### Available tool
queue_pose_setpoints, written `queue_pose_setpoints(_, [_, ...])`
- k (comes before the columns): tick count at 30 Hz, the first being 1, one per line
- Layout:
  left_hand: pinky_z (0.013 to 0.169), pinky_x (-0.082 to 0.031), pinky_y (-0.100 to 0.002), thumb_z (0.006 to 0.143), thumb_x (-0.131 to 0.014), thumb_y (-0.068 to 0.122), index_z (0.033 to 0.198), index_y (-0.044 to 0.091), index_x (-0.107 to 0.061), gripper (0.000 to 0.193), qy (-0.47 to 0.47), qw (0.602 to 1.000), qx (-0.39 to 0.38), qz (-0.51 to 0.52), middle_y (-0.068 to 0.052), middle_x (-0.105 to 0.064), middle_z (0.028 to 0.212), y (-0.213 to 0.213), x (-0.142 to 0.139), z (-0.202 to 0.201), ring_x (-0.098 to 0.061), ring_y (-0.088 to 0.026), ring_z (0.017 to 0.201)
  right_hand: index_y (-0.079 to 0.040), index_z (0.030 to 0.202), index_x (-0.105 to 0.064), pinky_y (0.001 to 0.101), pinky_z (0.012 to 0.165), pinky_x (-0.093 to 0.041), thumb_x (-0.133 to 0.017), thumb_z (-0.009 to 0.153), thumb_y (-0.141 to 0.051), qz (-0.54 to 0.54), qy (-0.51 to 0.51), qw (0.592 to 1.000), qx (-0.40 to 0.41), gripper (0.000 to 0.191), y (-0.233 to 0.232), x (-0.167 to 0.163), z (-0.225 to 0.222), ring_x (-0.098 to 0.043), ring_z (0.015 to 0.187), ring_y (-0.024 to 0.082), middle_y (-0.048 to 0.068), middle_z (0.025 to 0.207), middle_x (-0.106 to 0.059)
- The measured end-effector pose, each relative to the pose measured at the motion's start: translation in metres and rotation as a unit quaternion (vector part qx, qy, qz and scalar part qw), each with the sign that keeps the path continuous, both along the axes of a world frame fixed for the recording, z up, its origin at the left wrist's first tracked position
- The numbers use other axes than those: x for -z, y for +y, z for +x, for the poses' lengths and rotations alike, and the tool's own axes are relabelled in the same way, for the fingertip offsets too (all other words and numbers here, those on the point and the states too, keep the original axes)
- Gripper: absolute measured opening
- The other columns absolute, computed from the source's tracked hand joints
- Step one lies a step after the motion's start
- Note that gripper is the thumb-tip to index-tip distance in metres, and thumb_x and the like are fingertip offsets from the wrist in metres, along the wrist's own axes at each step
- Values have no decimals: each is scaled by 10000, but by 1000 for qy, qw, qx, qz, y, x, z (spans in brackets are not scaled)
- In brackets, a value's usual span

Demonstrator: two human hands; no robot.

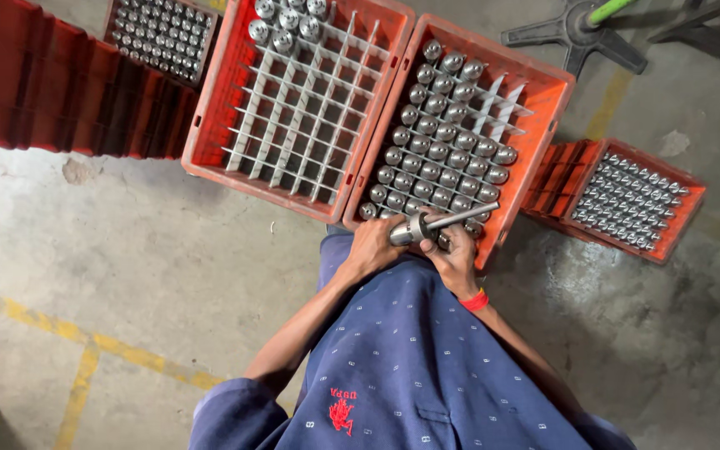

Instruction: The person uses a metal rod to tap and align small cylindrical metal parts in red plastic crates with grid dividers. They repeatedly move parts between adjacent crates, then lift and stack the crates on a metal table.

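the full orange crate (543, 87) is the landmark; its grid keeps parts upright. at its near edge, a metal shaft part (435, 223) is held level. left hand (372, 246) fingers are clamped on its head; right hand (456, 258) fingers are curled beneath it.

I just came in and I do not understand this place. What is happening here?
A person stands over two orange crates on the floor. Both hands, left hand and right hand, hold one metal part with a long stem over the near edge of the right crate. That crate is nearly full of such parts; the left crate has only a few, at its far end.
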State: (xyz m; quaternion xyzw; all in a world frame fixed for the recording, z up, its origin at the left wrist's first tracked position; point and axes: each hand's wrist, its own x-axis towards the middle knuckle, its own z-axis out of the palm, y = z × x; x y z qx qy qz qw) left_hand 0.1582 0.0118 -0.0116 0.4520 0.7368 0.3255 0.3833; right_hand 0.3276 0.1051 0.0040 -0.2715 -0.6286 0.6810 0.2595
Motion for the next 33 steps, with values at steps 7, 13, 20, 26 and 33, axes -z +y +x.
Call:
queue_pose_setpoints(7, [794,-561,-490,735,-813,352,1179,92,-691,528,-32,996,86,-20,-226,-746,924,19,13,14,-731,-398,894,-4,1255,-615,312,1003,-492,-800,894,-248,-116,-15,992,49,473,21,34,39,-626,1166,164,115,1332,-666])
queue_pose_setpoints(13, [742,-577,-498,847,-786,538,1350,92,-610,695,107,992,41,49,-238,-746,917,93,35,-20,-739,-406,831,24,1247,-642,253,920,-454,-699,1028,-117,-112,41,961,250,266,44,51,84,-568,987,82,-3,1086,-648])
queue_pose_setpoints(20, [774,-584,-450,847,-722,241,1431,100,-522,633,267,931,88,232,-224,-676,1202,209,49,-43,-689,-388,1010,9,1265,-635,238,843,-444,-628,1007,-38,-133,20,945,298,263,31,59,98,-567,918,59,-18,1037,-663])
queue_pose_setpoints(26, [911,-575,-413,930,-675,33,1299,146,-640,387,182,953,55,236,-104,-704,1211,193,38,-45,-692,-323,1127,14,1297,-630,250,789,-413,-681,983,-18,-200,74,936,280,320,10,77,94,-537,898,77,10,1047,-631])
queue_pose_setpoints(33, [715,-551,-509,902,-776,186,1305,168,-587,445,202,953,-156,164,-158,-740,957,134,9,-162,-718,-394,856,7,1262,-625,243,948,-454,-662,993,-37,-162,59,940,295,276,-2,82,89,-575,1034,80,4,1127,-637])
